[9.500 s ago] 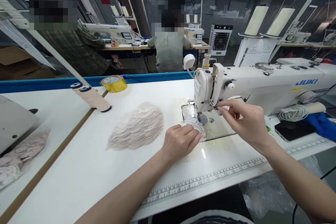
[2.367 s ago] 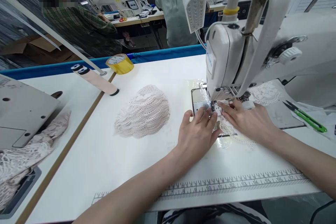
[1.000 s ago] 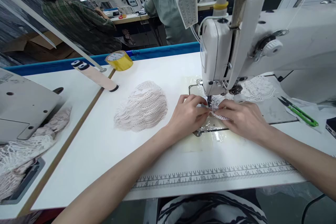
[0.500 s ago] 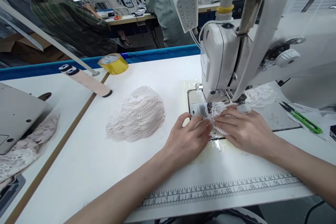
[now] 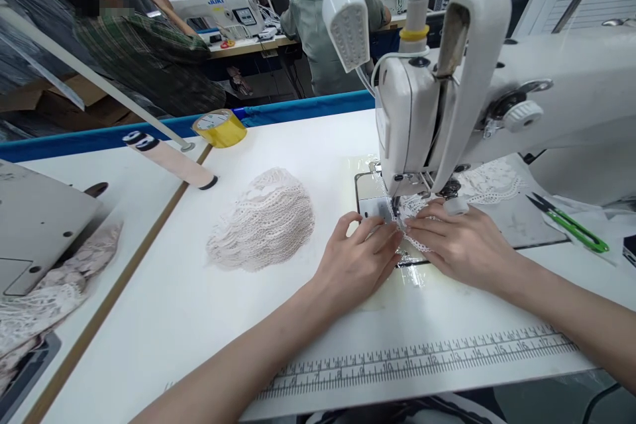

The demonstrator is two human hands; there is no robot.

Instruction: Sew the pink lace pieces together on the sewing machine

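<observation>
Both hands are working right under the needle. The left hand (image 5: 358, 265) is lying flat with fingers stretched, pressing the left edge of the small lace piece (image 5: 413, 215) onto the metal plate (image 5: 368, 204). The right hand (image 5: 460, 245) is spreading palm-down over the lace's right side. Neither hand is closing around anything; the fingertips are nearly meeting on the lace. That lace piece is sitting directly below the head of the sewing machine (image 5: 412, 119), which is crowding the space above and behind the fingers. To the left, bare white table (image 5: 163, 305) is lying open between the left wrist and the pile of lace (image 5: 263, 222). Toward the person, the printed ruler (image 5: 422, 358) is running along the table's front edge, with clear surface between it and both hands. To the right, the green snips (image 5: 571, 224) are lying well apart from the right hand. Counting: one pile, one yellow tape roll (image 5: 218, 128) near the blue back edge, one pink tube (image 5: 171, 160), one pair of snips, one more lace piece (image 5: 489, 180) behind the machine's head, one lace heap (image 5: 50, 291) at far left, two people (image 5: 328, 40) sitting beyond.
</observation>
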